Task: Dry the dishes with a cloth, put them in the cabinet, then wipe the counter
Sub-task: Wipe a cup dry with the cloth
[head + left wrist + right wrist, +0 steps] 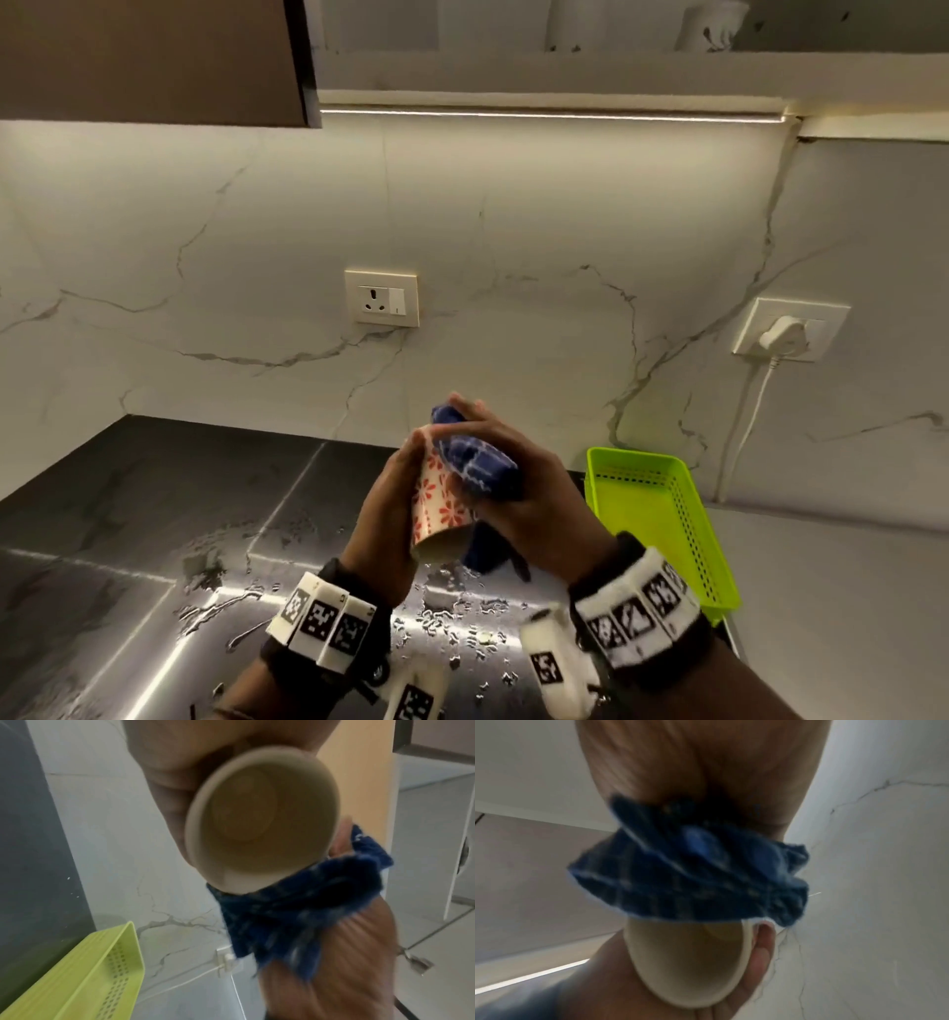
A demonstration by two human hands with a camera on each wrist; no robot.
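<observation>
Red flowers go round the outside of the little cup (442, 501), and it is up in the air over the wet tabletop (154, 514), held between both hands near the middle of the head view. The left hand (386, 519) is at 9 o'clock from the cup, with its fingers curled round the cup's side. The right hand (518, 493) is at 3 o'clock from the cup, and its fingers are curled round a bunched blue cloth (475, 457), pressing it onto the cup's side and bottom end. The cup is tipped so its open mouth faces down toward the person; the left wrist view looks right into the pale inside of it. I think the cup is light but hard, and it could break if it fell. It may be wet and slippery, because water drops lie on the tabletop just under it. So a good place to hold it is round the middle of its side, with fingers well wrapped, not just at the thin rim. The cloth is soft and floppy, and it can be squashed into any shape to rub inside. A green basket (662, 519) sits on the tabletop at 3 o'clock from the hands, near them but not touching.
</observation>
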